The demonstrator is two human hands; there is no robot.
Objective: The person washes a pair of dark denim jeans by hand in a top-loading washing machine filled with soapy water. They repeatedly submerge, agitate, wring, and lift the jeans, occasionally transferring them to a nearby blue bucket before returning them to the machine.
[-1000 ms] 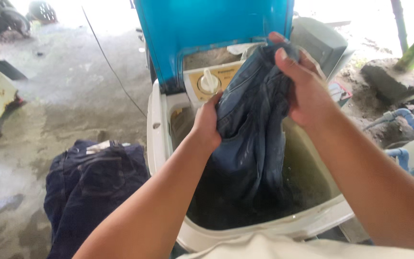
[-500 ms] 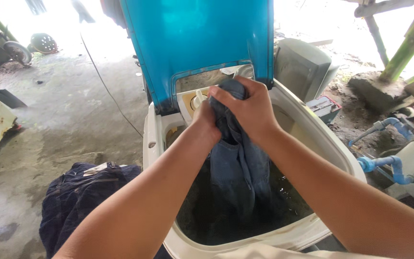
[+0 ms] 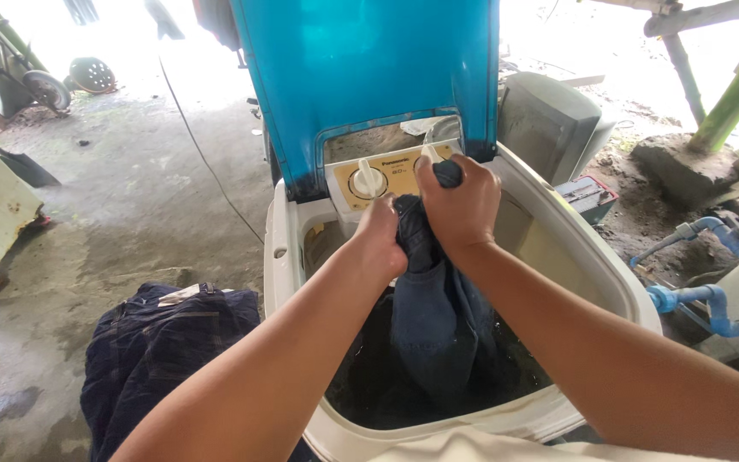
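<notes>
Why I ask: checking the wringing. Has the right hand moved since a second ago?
Yes. The right hand has dropped toward the control panel, gripping the dark wet garment.

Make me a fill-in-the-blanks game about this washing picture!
1. Both hands, the left hand and the right hand, grip a wet dark blue ____.
2. It hangs over the dark water in the washing machine, whose blue lid stands ____.
3. A pile of dark clothes lies on the ____ beside the machine.

Missing words: garment; open; floor
</notes>
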